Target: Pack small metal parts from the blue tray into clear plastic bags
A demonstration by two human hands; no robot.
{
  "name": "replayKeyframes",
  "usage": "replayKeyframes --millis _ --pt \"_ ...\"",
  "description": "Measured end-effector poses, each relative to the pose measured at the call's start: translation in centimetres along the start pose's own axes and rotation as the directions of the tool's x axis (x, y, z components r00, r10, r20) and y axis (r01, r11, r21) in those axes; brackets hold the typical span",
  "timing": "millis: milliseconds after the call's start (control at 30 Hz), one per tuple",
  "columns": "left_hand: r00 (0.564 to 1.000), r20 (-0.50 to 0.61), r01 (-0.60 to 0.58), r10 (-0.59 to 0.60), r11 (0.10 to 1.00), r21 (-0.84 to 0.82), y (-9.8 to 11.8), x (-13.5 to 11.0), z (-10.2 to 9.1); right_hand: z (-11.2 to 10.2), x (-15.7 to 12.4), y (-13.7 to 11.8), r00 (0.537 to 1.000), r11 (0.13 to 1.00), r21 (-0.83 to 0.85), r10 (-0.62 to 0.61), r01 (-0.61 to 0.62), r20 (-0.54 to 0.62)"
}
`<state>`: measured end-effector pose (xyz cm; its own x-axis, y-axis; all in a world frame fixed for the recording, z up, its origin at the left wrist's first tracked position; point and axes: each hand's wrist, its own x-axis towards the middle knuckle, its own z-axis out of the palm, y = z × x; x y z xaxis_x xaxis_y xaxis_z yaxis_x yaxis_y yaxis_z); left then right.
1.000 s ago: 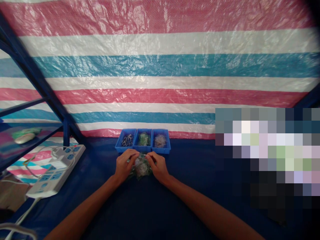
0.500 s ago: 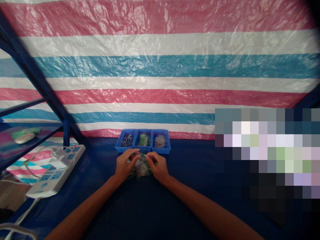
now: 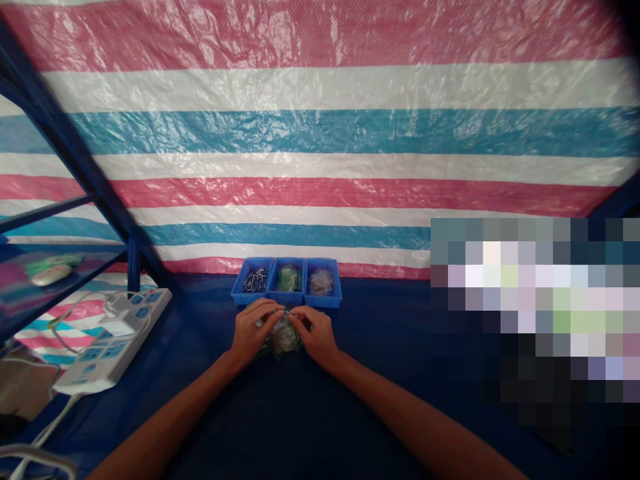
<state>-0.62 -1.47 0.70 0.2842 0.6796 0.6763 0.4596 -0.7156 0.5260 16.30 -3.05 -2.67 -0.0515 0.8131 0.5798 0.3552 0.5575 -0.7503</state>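
My left hand (image 3: 253, 330) and my right hand (image 3: 316, 333) meet over a small pile of clear and green plastic pieces (image 3: 285, 339) on the dark blue table. Both hands have their fingers curled and pinched together near the pile's top, fingertips almost touching. What they pinch is too small to make out. Just beyond the hands stands a row of three small blue trays (image 3: 286, 301): the left one holds thin metal pins (image 3: 255, 280), the middle one green pieces (image 3: 288, 278), the right one clear pieces (image 3: 321, 281).
A white and blue power strip (image 3: 113, 337) with cables lies at the left. A dark blue metal shelf frame (image 3: 75, 160) rises at the far left, with a pale object on its shelf. A striped tarp (image 3: 320, 133) hangs behind the table. A blurred-out patch covers the right.
My fingertips have drawn together over the pile; half a second ago they were slightly apart with a thin piece between them. The view has barely shifted.
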Motion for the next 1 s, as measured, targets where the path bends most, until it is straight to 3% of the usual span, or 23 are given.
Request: replayKeyframes --millis 100,367,900,1000 --pt "1.000 -0.013 0.006 -0.006 1.000 0.011 0.08 0.01 -0.10 0.03 -0.02 -0.04 1.000 1.000 -0.005 0.010 -0.010 -0.008" --pt "0.988 0.009 0.156 -0.155 0.987 -0.041 0.14 -0.16 -0.32 -0.03 -0.01 -0.06 0.996 0.998 -0.011 0.059 -0.060 -0.065" --pt "0.978 0.027 0.208 -0.207 0.978 -0.028 -0.53 -0.05 -0.22 0.00 -0.07 0.07 0.999 0.999 0.024 0.039 -0.038 -0.032" --pt "0.985 0.024 0.168 -0.168 0.986 0.014 -0.46 0.16 -0.34 -0.02 -0.08 0.04 0.999 0.999 0.024 0.039 -0.039 -0.033"
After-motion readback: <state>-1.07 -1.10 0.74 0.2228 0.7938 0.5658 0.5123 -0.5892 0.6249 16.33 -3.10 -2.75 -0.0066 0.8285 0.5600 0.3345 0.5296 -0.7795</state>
